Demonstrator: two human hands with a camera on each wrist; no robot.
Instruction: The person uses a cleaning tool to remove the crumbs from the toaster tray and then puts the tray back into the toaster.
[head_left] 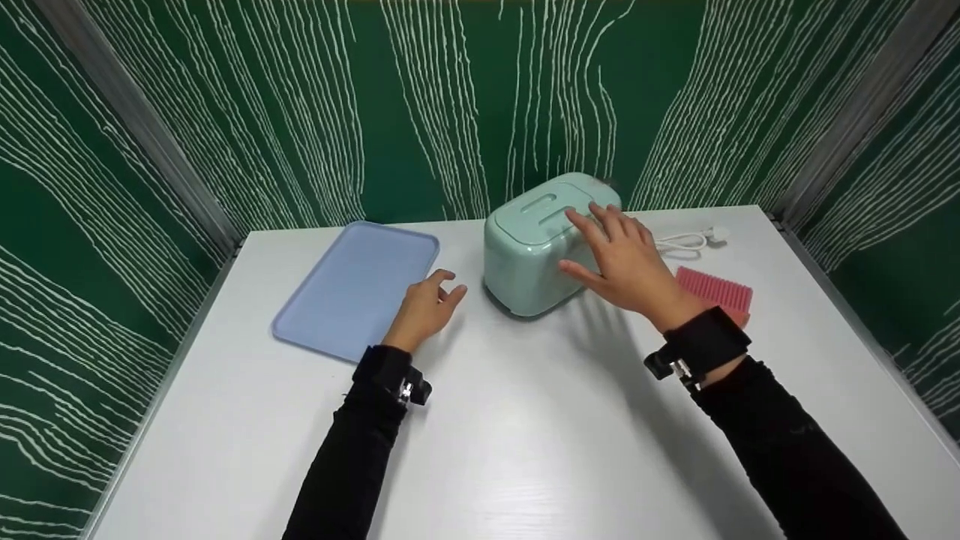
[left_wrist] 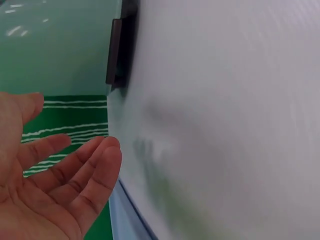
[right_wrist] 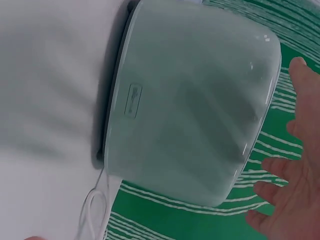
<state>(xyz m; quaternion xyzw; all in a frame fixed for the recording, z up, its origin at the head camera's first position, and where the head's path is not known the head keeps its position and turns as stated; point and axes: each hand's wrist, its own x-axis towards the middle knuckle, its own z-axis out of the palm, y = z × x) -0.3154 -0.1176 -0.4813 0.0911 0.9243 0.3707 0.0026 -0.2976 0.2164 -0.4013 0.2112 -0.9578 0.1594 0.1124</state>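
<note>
A mint-green toaster [head_left: 525, 266] with two slot shapes in its top stands near the back of the white table. My right hand [head_left: 628, 266] is over its right side, fingers spread and holding nothing; in the right wrist view the fingers are just past the toaster's top edge. My left hand [head_left: 422, 311] hovers between the toaster and the blue tray [head_left: 341, 292], fingers loosely bent around nothing. The left wrist view has that hand [left_wrist: 65, 185] beside the lower part of the toaster [left_wrist: 55, 50], with a dark lever-like tab [left_wrist: 115, 52] on its end.
A white cord with a plug [head_left: 686, 241] lies behind the toaster on the right. Partly behind my right wrist is a red ribbed block [head_left: 716, 291]. Green walls with white lines [head_left: 420, 112] enclose the table [head_left: 510, 450] at the back and sides.
</note>
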